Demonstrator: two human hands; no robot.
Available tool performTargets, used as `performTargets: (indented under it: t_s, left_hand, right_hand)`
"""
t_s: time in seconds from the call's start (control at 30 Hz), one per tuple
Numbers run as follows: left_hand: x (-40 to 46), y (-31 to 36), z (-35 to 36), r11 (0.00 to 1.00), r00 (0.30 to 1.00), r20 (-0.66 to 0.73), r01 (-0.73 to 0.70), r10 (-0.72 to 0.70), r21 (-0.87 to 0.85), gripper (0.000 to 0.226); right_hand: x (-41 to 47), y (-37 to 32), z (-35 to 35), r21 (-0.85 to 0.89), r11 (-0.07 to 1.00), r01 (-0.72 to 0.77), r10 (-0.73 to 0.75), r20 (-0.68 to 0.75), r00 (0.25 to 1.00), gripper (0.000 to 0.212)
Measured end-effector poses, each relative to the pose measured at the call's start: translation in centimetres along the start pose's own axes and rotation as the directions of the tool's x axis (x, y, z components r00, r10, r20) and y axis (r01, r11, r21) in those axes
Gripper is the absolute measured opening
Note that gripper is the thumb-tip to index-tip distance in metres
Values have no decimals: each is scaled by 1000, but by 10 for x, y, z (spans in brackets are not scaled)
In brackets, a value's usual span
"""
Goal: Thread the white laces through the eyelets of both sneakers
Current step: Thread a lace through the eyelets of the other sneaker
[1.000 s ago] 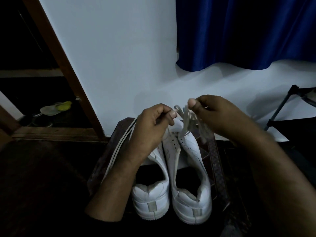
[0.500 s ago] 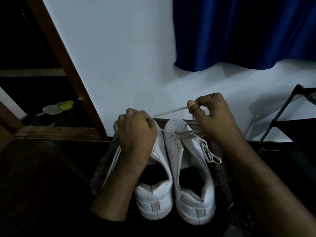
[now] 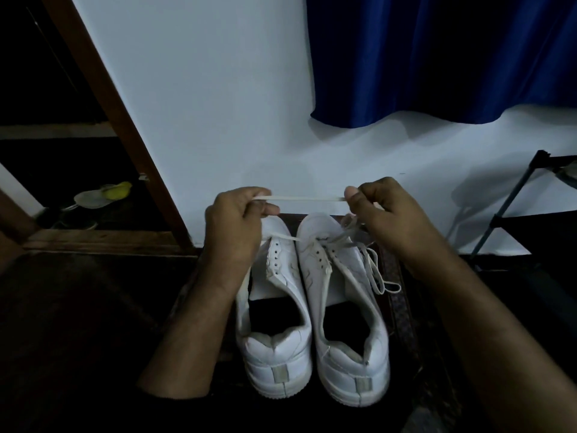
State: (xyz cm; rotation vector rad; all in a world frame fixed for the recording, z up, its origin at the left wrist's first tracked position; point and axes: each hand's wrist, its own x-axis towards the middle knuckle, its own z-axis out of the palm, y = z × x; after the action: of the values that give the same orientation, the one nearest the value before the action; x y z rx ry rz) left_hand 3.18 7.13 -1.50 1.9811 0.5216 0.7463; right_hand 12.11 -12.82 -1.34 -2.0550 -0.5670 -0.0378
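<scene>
Two white sneakers stand side by side with heels toward me, the left sneaker (image 3: 274, 335) and the right sneaker (image 3: 346, 332). A white lace (image 3: 307, 199) is stretched level between my hands above the toes. My left hand (image 3: 237, 223) pinches its left end and my right hand (image 3: 384, 210) pinches its right end. Loose loops of lace (image 3: 374, 270) lie over the right sneaker's eyelets and hang off its right side. Another lace piece (image 3: 285, 237) crosses the left sneaker's top eyelets.
A patterned mat (image 3: 401, 304) lies under the sneakers on the dark floor. A white wall with a blue curtain (image 3: 437, 54) is just behind. A wooden door frame (image 3: 125, 129) stands at left, a black metal rack (image 3: 512, 207) at right.
My hands have moved apart and the lace between them is now pulled straight and level. The left hand rose off the left sneaker's toe.
</scene>
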Motion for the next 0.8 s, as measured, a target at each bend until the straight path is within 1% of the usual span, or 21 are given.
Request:
performTargets:
  t_s: [0.03, 0.07, 0.1, 0.13, 0.17, 0.2, 0.23, 0.27, 0.3, 0.37, 0.4, 0.5, 0.57, 0.6, 0.63, 0.7, 0.73, 0.8]
  left_hand:
    - [1, -3, -3, 999, 999, 0, 32, -32, 14, 24]
    - [2, -6, -5, 995, 999, -14, 41, -40, 86, 24]
    - [0, -7, -7, 974, 1000, -26, 17, -12, 224, 27]
    - [-3, -3, -7, 921, 999, -14, -38, 47, 387, 33]
    - [-7, 1, -5, 858, 991, 28, -126, 129, 499, 42]
    - [-13, 7, -2, 831, 973, 107, -231, 206, 506, 52]
    - [-19, 16, 2, 840, 947, 190, -317, 258, 441, 58]
    - [-24, 23, 5, 849, 920, 252, -378, 301, 370, 55]
    - [-29, 29, 9, 839, 897, 287, -424, 336, 340, 45]
    - [-33, 33, 12, 811, 881, 269, -466, 389, 355, 21]
    - [-33, 30, 12, 823, 885, 244, -460, 397, 333, 20]
    - [-25, 13, 7, 906, 935, 127, -353, 332, 232, 32]
    - [-18, 4, 4, 927, 952, 35, -305, 305, 218, 26]
    - [-18, 4, 5, 936, 953, 27, -302, 302, 178, 22]
    - [-18, 6, 6, 945, 952, 57, -306, 302, 118, 18]
    - [-24, 14, 11, 954, 937, 189, -299, 292, 9, 25]
    - [-26, 17, 13, 954, 925, 239, -298, 294, -20, 27]
    - [-26, 21, 14, 950, 914, 260, -301, 311, -76, 19]
  right_hand:
    - [0, 1, 1, -34, 999, 9, -8, 23, 1000, 46]
    - [-1, 1, 3, -61, 998, 16, -14, 40, 999, 46]
    - [-1, 1, 6, -86, 996, 27, -23, 46, 999, 44]
    - [-1, -1, 8, -104, 994, 42, -37, 47, 998, 40]
    - [-2, -3, 10, -102, 993, 64, -60, 43, 997, 36]
    - [-3, -6, 12, -78, 994, 81, -78, 39, 996, 33]
    - [-4, -10, 14, -36, 995, 92, -91, 42, 995, 31]
    - [-5, -13, 16, 14, 995, 96, -97, 53, 994, 30]
    - [-6, -16, 18, 65, 993, 99, -103, 69, 992, 29]
    - [-7, -19, 20, 138, 985, 102, -115, 94, 989, 30]
    - [-8, -19, 19, 154, 982, 106, -121, 95, 988, 30]
    - [-5, -13, 12, 150, 985, 84, -91, 37, 995, 27]
    - [-4, -7, 6, 176, 982, 68, -73, 21, 997, 29]
    - [-4, -5, 6, 180, 981, 74, -81, 32, 996, 31]
    - [-4, -5, 6, 169, 982, 85, -95, 51, 994, 32]
    - [-5, -8, 12, 135, 985, 108, -122, 104, 987, 32]
    - [-5, -10, 15, 133, 985, 113, -130, 127, 983, 32]
    - [-5, -14, 18, 159, 979, 124, -147, 137, 980, 31]
